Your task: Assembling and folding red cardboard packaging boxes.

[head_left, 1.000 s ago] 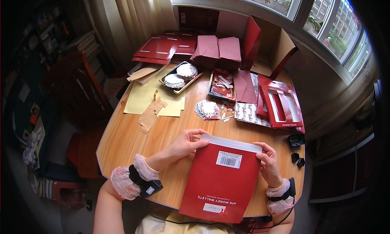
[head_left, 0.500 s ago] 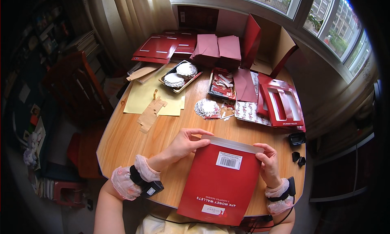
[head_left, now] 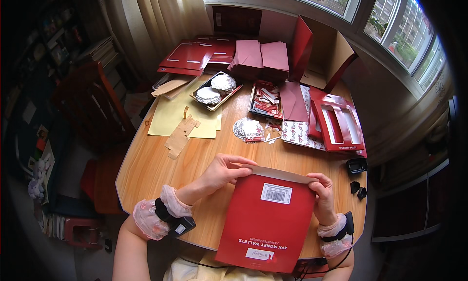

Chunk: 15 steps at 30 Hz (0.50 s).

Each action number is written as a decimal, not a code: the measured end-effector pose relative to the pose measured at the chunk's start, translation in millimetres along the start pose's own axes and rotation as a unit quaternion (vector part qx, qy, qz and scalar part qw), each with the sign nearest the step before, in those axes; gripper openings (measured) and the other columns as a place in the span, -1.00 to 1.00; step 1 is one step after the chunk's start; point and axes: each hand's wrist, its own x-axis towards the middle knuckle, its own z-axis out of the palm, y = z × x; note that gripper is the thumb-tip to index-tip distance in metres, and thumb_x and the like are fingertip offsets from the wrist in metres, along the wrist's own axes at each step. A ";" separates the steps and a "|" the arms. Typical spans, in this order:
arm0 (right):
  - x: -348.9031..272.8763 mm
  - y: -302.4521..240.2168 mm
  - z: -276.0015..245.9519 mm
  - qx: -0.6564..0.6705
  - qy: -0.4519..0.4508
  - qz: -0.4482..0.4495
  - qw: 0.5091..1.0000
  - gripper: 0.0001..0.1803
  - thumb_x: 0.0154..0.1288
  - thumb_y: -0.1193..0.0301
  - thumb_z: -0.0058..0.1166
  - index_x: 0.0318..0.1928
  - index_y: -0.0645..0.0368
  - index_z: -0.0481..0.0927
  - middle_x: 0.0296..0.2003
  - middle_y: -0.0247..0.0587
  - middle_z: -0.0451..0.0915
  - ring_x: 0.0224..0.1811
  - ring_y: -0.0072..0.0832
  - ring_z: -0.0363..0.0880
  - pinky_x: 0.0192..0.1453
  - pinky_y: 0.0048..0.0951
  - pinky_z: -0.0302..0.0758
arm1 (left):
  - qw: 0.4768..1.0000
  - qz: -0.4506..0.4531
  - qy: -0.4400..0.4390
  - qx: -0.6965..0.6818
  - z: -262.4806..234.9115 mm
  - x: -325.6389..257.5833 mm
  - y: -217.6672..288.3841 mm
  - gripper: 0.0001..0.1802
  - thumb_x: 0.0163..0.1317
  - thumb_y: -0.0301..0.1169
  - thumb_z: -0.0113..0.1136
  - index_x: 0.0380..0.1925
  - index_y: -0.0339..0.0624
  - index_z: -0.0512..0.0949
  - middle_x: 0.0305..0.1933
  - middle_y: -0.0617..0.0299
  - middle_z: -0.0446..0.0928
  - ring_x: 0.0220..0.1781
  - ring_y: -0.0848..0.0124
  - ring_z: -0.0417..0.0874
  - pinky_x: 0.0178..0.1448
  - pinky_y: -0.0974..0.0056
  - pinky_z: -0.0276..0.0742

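Note:
A flat red cardboard sleeve (head_left: pixel 265 222) with a white barcode label hangs tilted over the table's near edge, its printing upside down to me. Along its top runs a pale folded strip. My left hand (head_left: pixel 222 174) pinches the sleeve's upper left corner between thumb and fingers. At the upper right corner my right hand (head_left: pixel 321 195) grips the same strip, fingers curled behind it. Beyond the sleeve lies a pile of silver scalloped paper discs (head_left: pixel 247 129), touched by neither hand.
Black trays hold silver discs (head_left: pixel 223 83) and red strips (head_left: pixel 267 103). Pink envelopes (head_left: pixel 274 56) stand in stacks before an open red box (head_left: pixel 321 56). Red window sleeves (head_left: pixel 341 125) lie at right, brown tape pieces (head_left: pixel 181 137) on yellow paper (head_left: pixel 163 116) at left.
The sleeve has shifted slightly right and its top strip has tipped, now looking darker and beige. Both hands keep their hold on the corners.

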 end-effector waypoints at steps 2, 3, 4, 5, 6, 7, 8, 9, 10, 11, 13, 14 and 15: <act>-0.2 -2.8 3.6 0.002 0.002 0.001 1.000 -0.77 0.26 0.60 0.04 -0.08 0.32 0.63 -0.36 -0.29 0.69 -0.48 -0.70 0.59 -0.51 -0.75 0.43 | 1.000 0.004 -0.002 0.004 0.8 0.4 -1.0 -0.67 0.32 -0.39 0.27 0.08 -0.18 0.61 -0.18 0.16 0.72 -0.19 0.55 0.71 -0.14 0.45 0.65; -0.3 -4.6 5.2 0.004 0.004 0.001 1.000 -0.76 0.26 0.59 0.05 -0.07 0.32 0.63 -0.39 -0.32 0.68 -0.50 -0.71 0.58 -0.52 -0.75 0.42 | 1.000 0.004 -0.001 0.004 0.0 1.4 -2.3 -0.67 0.32 -0.39 0.27 0.08 -0.18 0.61 -0.18 0.16 0.72 -0.19 0.55 0.71 -0.14 0.45 0.65; -0.2 -6.3 6.4 0.004 0.004 0.001 1.000 -0.76 0.26 0.59 0.05 -0.07 0.32 0.63 -0.39 -0.32 0.68 -0.50 -0.71 0.58 -0.52 -0.75 0.42 | 1.000 0.008 -0.002 0.007 -1.5 3.3 -4.5 -0.61 0.33 -0.39 0.27 0.14 -0.18 0.56 -0.16 0.15 0.72 -0.17 0.53 0.71 -0.11 0.43 0.65; -0.1 -7.7 7.5 0.005 0.016 0.003 1.000 -0.75 0.26 0.58 0.04 -0.06 0.31 0.62 -0.41 -0.34 0.67 -0.50 -0.72 0.57 -0.53 -0.75 0.41 | 1.000 0.011 -0.002 0.009 -2.4 4.3 -5.8 -0.55 0.33 -0.39 0.27 0.21 -0.19 0.50 -0.14 0.14 0.71 -0.15 0.51 0.71 -0.08 0.41 0.65; 0.0 -8.5 7.8 0.006 0.026 0.003 1.000 -0.74 0.27 0.58 0.03 -0.05 0.31 0.62 -0.43 -0.36 0.65 -0.51 -0.73 0.57 -0.53 -0.75 0.40 | 1.000 0.011 -0.002 0.010 -1.9 4.3 -5.2 -0.55 0.33 -0.39 0.27 0.21 -0.19 0.50 -0.14 0.14 0.71 -0.15 0.51 0.71 -0.08 0.41 0.65; 1.2 -7.1 2.8 0.007 0.026 0.003 1.000 -0.74 0.27 0.58 0.03 -0.05 0.31 0.62 -0.43 -0.36 0.65 -0.51 -0.73 0.57 -0.53 -0.75 0.40 | 1.000 0.012 -0.006 -0.014 -1.3 4.2 -4.4 -0.49 0.34 -0.39 0.26 0.27 -0.17 0.41 -0.11 0.16 0.70 -0.12 0.52 0.70 -0.04 0.41 0.64; 3.7 -4.0 -7.3 0.019 0.008 -0.001 1.000 -0.73 0.28 0.57 0.03 -0.02 0.31 0.61 -0.44 -0.37 0.64 -0.54 -0.74 0.55 -0.55 -0.75 0.39 | 0.999 0.012 -0.010 -0.038 -1.0 4.0 -4.0 -0.42 0.34 -0.38 0.26 0.33 -0.16 0.33 -0.09 0.17 0.70 -0.09 0.52 0.70 0.00 0.42 0.63; 5.8 -2.2 -15.1 0.030 -0.010 -0.005 0.999 -0.72 0.28 0.56 0.02 0.00 0.31 0.59 -0.44 -0.39 0.63 -0.56 -0.74 0.53 -0.57 -0.75 0.39 | 0.999 0.013 -0.011 -0.038 -2.0 4.7 -4.3 -0.42 0.34 -0.38 0.26 0.33 -0.16 0.33 -0.09 0.17 0.70 -0.09 0.52 0.70 0.00 0.42 0.63; 7.5 -0.8 -19.4 0.030 -0.010 -0.007 0.999 -0.72 0.28 0.56 0.02 0.00 0.31 0.59 -0.44 -0.39 0.63 -0.56 -0.74 0.53 -0.57 -0.75 0.39 | 0.999 0.005 -0.022 -0.036 -4.1 5.7 -5.6 -0.39 0.34 -0.39 0.26 0.35 -0.14 0.28 -0.05 0.18 0.68 -0.03 0.52 0.68 0.04 0.41 0.61; 8.8 0.2 -22.8 0.038 -0.001 -0.026 0.999 -0.71 0.30 0.55 0.01 0.02 0.31 0.57 -0.46 -0.39 0.61 -0.60 -0.75 0.50 -0.60 -0.74 0.37 | 0.999 -0.002 -0.033 -0.034 -5.1 6.4 -6.1 -0.36 0.34 -0.39 0.26 0.36 -0.13 0.23 -0.01 0.19 0.66 0.03 0.53 0.66 0.07 0.40 0.60; 11.1 0.0 -18.7 0.047 0.008 -0.044 0.998 -0.70 0.32 0.55 0.00 0.05 0.31 0.55 -0.47 -0.40 0.59 -0.64 -0.76 0.47 -0.63 -0.73 0.36 | 0.999 0.012 -0.017 -0.031 -5.1 8.0 -6.1 -0.38 0.34 -0.41 0.26 0.34 -0.15 0.24 0.03 0.17 0.63 0.08 0.50 0.63 0.13 0.37 0.58; 13.2 -1.1 -10.2 0.047 0.062 -0.075 0.994 -0.69 0.33 0.54 -0.01 0.07 0.30 0.52 -0.46 -0.39 0.59 -0.66 -0.75 0.45 -0.63 -0.71 0.37 | 0.999 0.025 0.000 -0.029 -5.1 8.9 -5.9 -0.40 0.33 -0.43 0.26 0.32 -0.17 0.24 0.08 0.14 0.60 0.14 0.46 0.61 0.18 0.34 0.57; 13.9 -2.4 -1.3 0.048 0.113 -0.105 0.987 -0.68 0.35 0.53 -0.02 0.10 0.30 0.49 -0.46 -0.37 0.59 -0.68 -0.74 0.43 -0.63 -0.69 0.39 | 0.999 0.026 0.002 -0.029 -8.3 9.8 -6.2 -0.40 0.33 -0.43 0.26 0.32 -0.17 0.24 0.08 0.14 0.60 0.14 0.46 0.61 0.18 0.34 0.57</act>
